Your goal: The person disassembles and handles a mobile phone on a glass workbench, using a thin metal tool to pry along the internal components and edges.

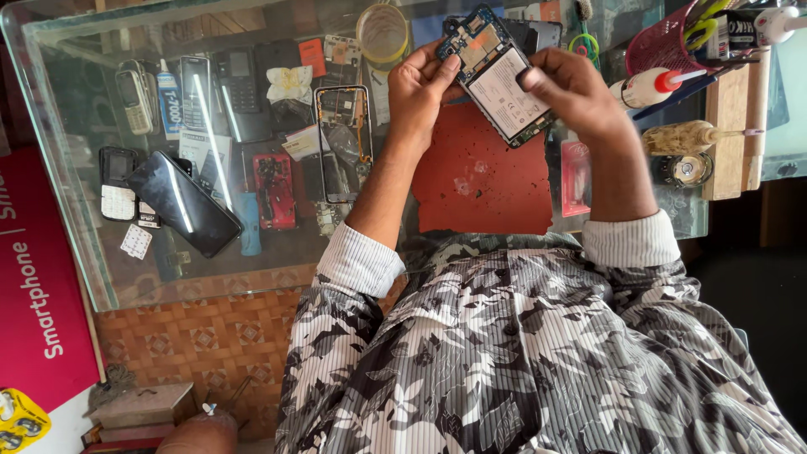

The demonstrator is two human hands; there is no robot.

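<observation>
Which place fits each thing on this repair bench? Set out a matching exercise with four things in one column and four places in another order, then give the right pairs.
Things:
1. opened phone
2. red mat
3. black smartphone
4. white glue bottle

Places:
A. lying screen-up at the left of the glass counter
B. held between the left hand and the right hand
C. on the right, by the pink basket
D. flat on the glass, below the hands

Pairs: 1-B, 2-D, 3-A, 4-C

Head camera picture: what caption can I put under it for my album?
Both hands, left hand and right hand, hold an opened phone above a red mat.
</observation>
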